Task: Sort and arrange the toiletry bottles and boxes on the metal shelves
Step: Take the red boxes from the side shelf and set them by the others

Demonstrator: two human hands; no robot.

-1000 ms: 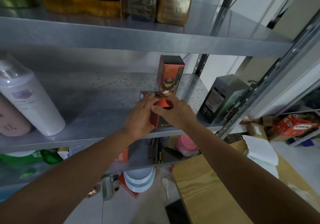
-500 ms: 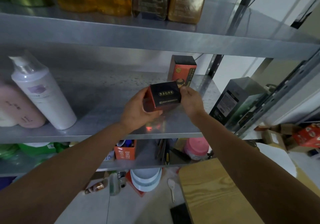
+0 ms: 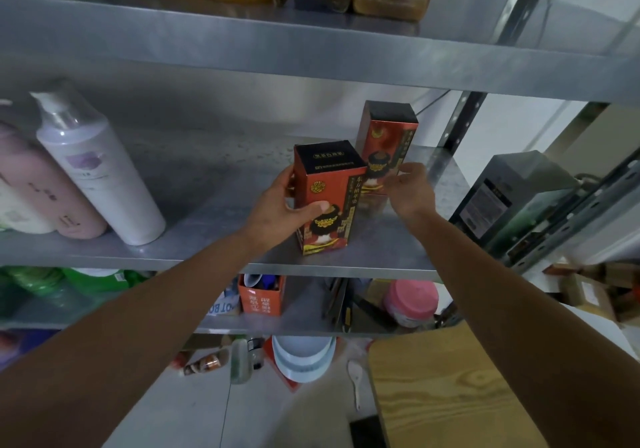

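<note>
Red box — black top; white bottle; pink bottle.

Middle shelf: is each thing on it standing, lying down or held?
Nearer red-and-black cardboard box: upright, gripped by left hand.
Farther red-and-black cardboard box: upright, behind it.
White plastic pump bottle: standing, clear cap on.
Pink plastic bottle: standing beside it.
Right hand: beside the nearer box, grip unclear.

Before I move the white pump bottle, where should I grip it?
Probably round the body of the white pump bottle, coming from its free right side: the pink bottle blocks its left, and the clear cap over the pump might pull off.
</note>
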